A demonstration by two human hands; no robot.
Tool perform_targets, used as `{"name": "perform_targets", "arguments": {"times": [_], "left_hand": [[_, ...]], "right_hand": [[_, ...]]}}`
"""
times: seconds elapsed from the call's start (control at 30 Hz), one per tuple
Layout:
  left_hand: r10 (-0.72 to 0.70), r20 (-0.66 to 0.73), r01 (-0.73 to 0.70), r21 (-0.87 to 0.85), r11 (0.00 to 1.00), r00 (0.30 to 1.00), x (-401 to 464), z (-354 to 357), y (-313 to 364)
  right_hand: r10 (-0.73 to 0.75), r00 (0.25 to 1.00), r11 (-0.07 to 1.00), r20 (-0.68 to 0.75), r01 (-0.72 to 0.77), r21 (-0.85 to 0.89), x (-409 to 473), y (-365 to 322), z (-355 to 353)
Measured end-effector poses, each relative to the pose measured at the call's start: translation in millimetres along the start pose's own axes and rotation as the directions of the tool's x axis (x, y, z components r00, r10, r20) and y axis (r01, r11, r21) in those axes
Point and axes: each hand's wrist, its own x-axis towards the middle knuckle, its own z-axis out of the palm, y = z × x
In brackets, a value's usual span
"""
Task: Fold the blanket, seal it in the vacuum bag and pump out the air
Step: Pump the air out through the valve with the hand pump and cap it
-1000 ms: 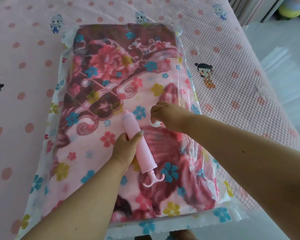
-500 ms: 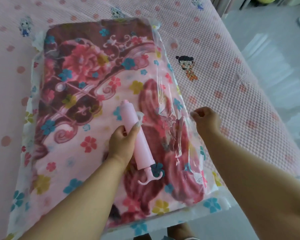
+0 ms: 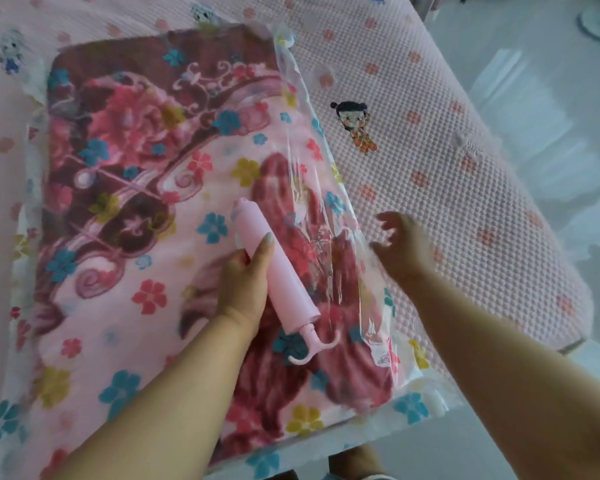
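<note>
A pink bedspread (image 3: 465, 140) with a bumpy weave, pale red dots and small cartoon figures covers the bed, and one such figure (image 3: 355, 128) shows just right of the bag's right edge. Beyond the bed's right side lies a pale floor (image 3: 551, 81), and at the near edge of the view a bit of the person's foot (image 3: 357, 462) shows below the bag. The clear vacuum bag (image 3: 409, 407), printed with blue, yellow and red flowers, lies flat on the bedspread and fills the left and middle of the view. Inside it is the folded blanket (image 3: 125, 161), dark red and pink with large flower patterns, filling the bag nearly to its edges; the plastic stands wrinkled in a ridge along the right side. On top of the bag, right of centre, the pink hand pump (image 3: 278, 271) lies slanted, handle toward the near side. The left hand (image 3: 245, 282) grips its barrel, thumb laid along it. The right hand (image 3: 400, 244) hovers over the bag's right edge, blurred, fingers spread and loosely bent, holding nothing.
</note>
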Motion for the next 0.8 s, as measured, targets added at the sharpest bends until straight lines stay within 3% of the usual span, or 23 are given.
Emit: {"name": "perform_targets", "arguments": {"times": [0.07, 0.13, 0.2, 0.3, 0.47, 0.57, 0.8], "left_hand": [[-0.19, 0.094, 0.206, -0.207, 0.956, 0.977, -4.0, -3.8, 18.0], [-0.283, 0.273, 0.384, -0.469, 0.796, 0.92, -4.4, -13.0, 38.4], [-0.305, 0.39, 0.484, -0.546, 0.684, 0.869, -5.4, -26.0, 55.9], [-0.342, 0.451, 0.548, -0.482, 0.684, 0.824, -8.0, -40.1, 73.9], [-0.397, 0.148, 0.423, -0.285, 0.86, 0.906, 11.0, -66.2, 73.0], [-0.384, 0.029, 0.368, -0.355, 0.859, 0.923, 19.4, -82.3, 60.5], [-0.361, -0.008, 0.32, -0.447, 0.835, 0.933, 15.8, -96.0, 32.6]], "right_hand": [[-0.359, 0.915, 0.933, 0.186, 0.346, 0.101, -29.3, -49.1, -8.7], [-0.593, 0.753, 0.805, 0.286, 0.564, 0.186, -50.1, -88.2, -14.6], [-0.69, 0.668, 0.724, 0.28, 0.644, 0.247, -57.2, -123.1, -21.7], [-0.761, 0.603, 0.649, 0.239, 0.714, 0.262, -55.0, -161.4, -28.0], [-0.525, 0.823, 0.821, 0.217, 0.423, 0.384, -27.9, -183.3, -36.6], [-0.491, 0.836, 0.852, 0.244, 0.402, 0.335, -15.7, -185.5, -36.0], [-0.497, 0.823, 0.863, 0.275, 0.437, 0.252, -15.6, -197.9, -29.3]]}}
